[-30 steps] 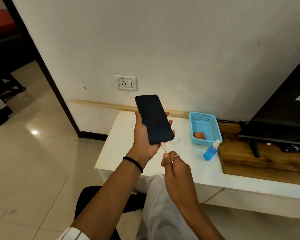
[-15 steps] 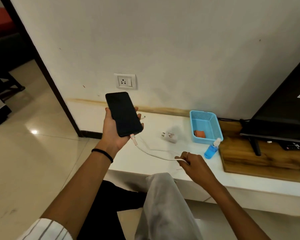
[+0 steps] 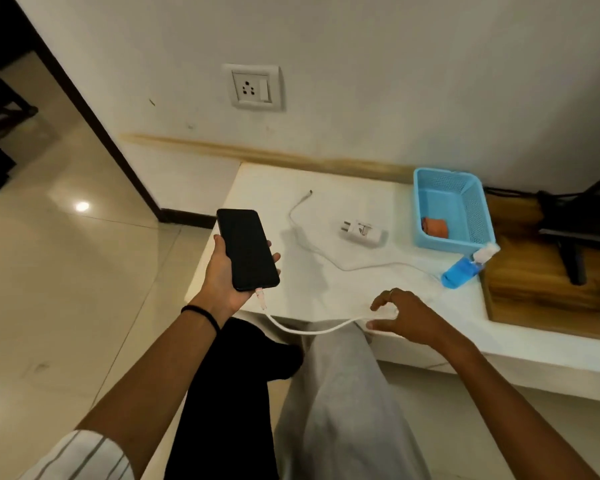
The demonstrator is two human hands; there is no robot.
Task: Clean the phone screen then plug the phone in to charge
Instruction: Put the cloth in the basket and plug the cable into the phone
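Observation:
My left hand [image 3: 222, 282] holds the black phone [image 3: 246, 249] face up with its screen dark, over the left edge of the white table [image 3: 267, 188]. A white charging cable [image 3: 312, 329] is plugged into the phone's bottom end and sags across to my right hand [image 3: 402, 315], whose fingers curl loosely around it at the table's front edge. Beyond that hand the cable loops over the table to its free end. The white charger adapter [image 3: 362, 232] lies on the table, unconnected. The wall socket [image 3: 253, 86] above the table has nothing plugged into it.
A light blue basket [image 3: 471, 216] holding an orange cloth [image 3: 435, 227] stands at the back right, with a blue spray bottle [image 3: 463, 268] lying in front of it. A wooden board [image 3: 541, 292] with a TV stand fills the right. My knees are below the table edge.
The cable went into the phone. My left hand then carried the phone left and down, while my right hand slid along the cable to the right, down to the table's front edge.

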